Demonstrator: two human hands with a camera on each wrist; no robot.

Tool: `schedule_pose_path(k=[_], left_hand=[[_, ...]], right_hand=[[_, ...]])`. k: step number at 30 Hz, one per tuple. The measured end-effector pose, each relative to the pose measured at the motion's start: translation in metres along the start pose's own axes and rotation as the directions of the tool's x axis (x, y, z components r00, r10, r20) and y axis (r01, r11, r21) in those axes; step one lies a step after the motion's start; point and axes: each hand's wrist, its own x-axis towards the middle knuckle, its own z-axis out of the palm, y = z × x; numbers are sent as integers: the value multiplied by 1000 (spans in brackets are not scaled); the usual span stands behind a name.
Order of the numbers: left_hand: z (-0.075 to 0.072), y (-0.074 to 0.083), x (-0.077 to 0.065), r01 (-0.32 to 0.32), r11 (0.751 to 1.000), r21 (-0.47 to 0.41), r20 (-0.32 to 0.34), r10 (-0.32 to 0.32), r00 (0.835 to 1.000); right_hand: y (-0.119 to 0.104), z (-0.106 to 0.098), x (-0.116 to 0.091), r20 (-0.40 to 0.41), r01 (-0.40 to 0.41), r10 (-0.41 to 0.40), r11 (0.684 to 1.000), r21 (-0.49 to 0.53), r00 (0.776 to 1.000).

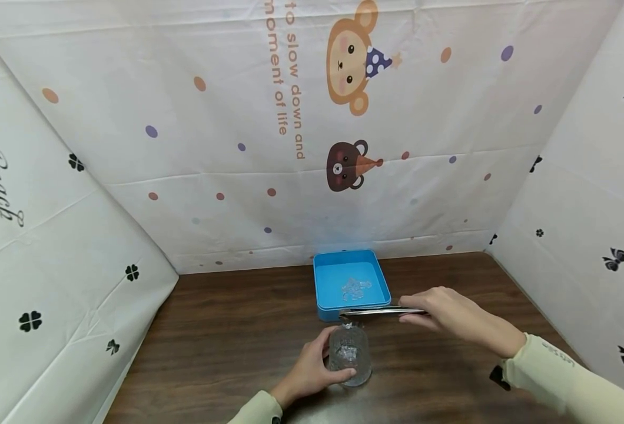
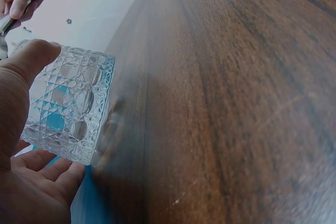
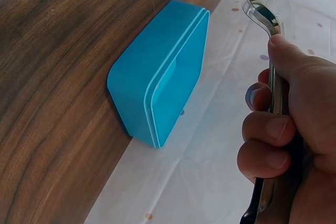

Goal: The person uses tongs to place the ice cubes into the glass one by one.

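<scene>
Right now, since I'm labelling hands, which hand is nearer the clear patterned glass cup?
Left: the left hand grips the cup. The right hand is apart, to its right, holding silver metal tongs.

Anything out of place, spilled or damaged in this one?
Just the backdrop looks odd: its lettering and animal faces are turned sideways. Nothing looks spilled or damaged: a cluster of clear pieces lies inside the blue tray, and the glass in the left hand shows no visible crack.

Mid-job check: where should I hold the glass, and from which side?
Probably round the patterned side of the glass, from the left, as the left hand does: it stands upright, and the tongs near its rim extend from the right.
</scene>
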Motion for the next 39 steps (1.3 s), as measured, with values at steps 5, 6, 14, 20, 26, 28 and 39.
schedule_pose_path(k=[5,6,14,20,26,28,39], left_hand=[[-1,1,1,6,1000,5,-4,-6,1000],[-1,1,1,8,1000,7,-5,-8,1000],[-1,1,3,12,1000,12,-7,-12,1000],[-2,1,3,28,999,16,0,-28,1000],[-2,1,3,49,998,43,5,-50,999],[-2,1,3,48,998,48,3,-48,999],[0,-1,1,0,1000,27,6,0,1000]], right_hand=[[-1,1,-1,8,-18,18,1000,4,1000],[-1,2,-1,12,-24,24,1000,3,1000],[0,4,-1,0,-59,59,998,-22,998],[1,7,-1,8,-82,82,996,-17,997],[1,9,-3,11,-88,88,996,-10,996],[1,10,-3,13,-90,90,996,-4,996],[17,15,-1,5,-130,130,991,-27,991]])
